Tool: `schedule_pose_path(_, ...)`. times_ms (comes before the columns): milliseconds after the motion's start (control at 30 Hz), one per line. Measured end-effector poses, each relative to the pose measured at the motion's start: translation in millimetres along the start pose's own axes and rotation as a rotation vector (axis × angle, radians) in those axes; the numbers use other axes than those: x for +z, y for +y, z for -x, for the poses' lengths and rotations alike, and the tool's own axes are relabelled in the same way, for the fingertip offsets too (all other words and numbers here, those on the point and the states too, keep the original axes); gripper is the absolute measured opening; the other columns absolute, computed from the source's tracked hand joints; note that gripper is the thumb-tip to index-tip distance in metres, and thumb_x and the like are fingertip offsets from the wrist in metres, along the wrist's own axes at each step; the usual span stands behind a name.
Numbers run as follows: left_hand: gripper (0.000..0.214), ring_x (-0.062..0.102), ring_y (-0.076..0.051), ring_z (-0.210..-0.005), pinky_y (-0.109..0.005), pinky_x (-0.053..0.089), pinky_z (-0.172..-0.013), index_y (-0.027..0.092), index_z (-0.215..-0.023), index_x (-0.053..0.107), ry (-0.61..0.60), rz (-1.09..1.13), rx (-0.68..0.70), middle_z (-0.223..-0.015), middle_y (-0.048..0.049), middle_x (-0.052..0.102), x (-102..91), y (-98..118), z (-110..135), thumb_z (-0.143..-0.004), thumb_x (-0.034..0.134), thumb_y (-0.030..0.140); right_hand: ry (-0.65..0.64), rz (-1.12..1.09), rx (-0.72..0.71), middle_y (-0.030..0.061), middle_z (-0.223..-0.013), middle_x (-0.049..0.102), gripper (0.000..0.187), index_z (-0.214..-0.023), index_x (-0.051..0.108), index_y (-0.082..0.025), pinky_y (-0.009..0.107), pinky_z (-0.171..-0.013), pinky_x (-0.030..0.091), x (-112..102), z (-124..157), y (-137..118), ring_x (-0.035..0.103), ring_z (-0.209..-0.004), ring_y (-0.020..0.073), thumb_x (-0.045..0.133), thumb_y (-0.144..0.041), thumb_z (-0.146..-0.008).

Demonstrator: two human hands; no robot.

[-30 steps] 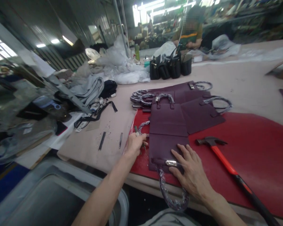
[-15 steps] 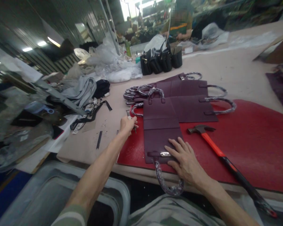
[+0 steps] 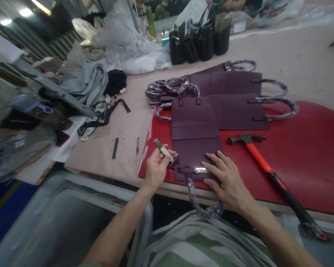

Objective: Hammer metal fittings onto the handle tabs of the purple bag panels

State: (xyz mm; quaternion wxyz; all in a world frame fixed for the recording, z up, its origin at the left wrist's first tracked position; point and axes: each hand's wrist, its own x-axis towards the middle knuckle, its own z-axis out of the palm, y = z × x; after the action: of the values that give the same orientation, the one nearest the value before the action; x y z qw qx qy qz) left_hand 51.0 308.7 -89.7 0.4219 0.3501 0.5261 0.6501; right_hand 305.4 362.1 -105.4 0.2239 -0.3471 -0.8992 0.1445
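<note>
A flat dark purple bag panel [image 3: 195, 129] lies on a red mat [image 3: 308, 159], with a silver clasp [image 3: 200, 170] and a plastic-wrapped handle [image 3: 203, 207] hanging over the table edge. My right hand [image 3: 225, 178] lies flat on the panel beside the clasp, fingers spread. My left hand [image 3: 157, 167] is closed on a small metal punch tool [image 3: 163, 150], its tip near the panel's left corner by the clasp strap.
A hammer with a red and black handle [image 3: 267, 167] lies on the mat to the right. More purple panels with handles [image 3: 233, 96] are stacked behind. Black bags [image 3: 197, 39], white plastic and grey cloth [image 3: 89, 79] sit farther back. Two small dark tools [image 3: 115, 148] lie on the beige table.
My left hand has drawn back from the far left of the panel to its near corner, bringing the metal tool. The view has tilted downward. My right hand stays on the panel.
</note>
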Motion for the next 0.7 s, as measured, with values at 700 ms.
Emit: schedule_pose_path(700, 0.025, 0.073, -0.019, -0.095, -0.026, 0.061, -0.083, 0.015, -0.11, 0.066, -0.172, -0.292, 0.161, -0.106, -0.0108, 0.075, -11.7, 0, 6, -0.092, 0.068, 0.032, -0.101, -0.439, -0.077, 0.0066, -0.092, 0.072, 0.031, -0.127, 0.061, -0.02, 0.033, -0.086, 0.055, -28, 45, -127, 0.068, -0.083, 0.0197, 0.049, -0.021, -0.098)
